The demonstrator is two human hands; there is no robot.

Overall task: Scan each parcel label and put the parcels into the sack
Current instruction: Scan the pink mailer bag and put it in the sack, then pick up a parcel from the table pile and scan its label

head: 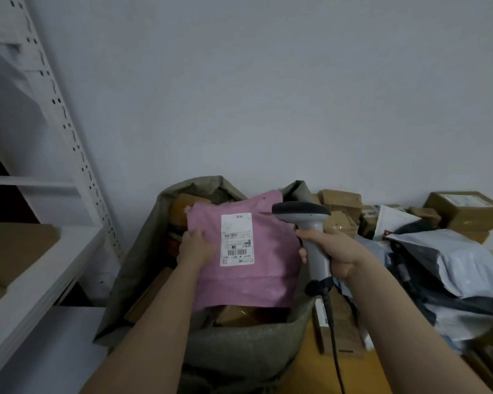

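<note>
At far left a white shelf [40,251] is cut off by the frame edge. Over the open grey-green sack [143,268], the left hand [195,245] pinches a pink parcel [248,280], its fingers hidden underneath. The parcel's white label [237,238] is too blurred to read. The right hand [336,254] curls round a grey scanner [299,213] beside blurry heaped parcels [453,265].

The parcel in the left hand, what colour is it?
Pink, seen in the head view.
</note>
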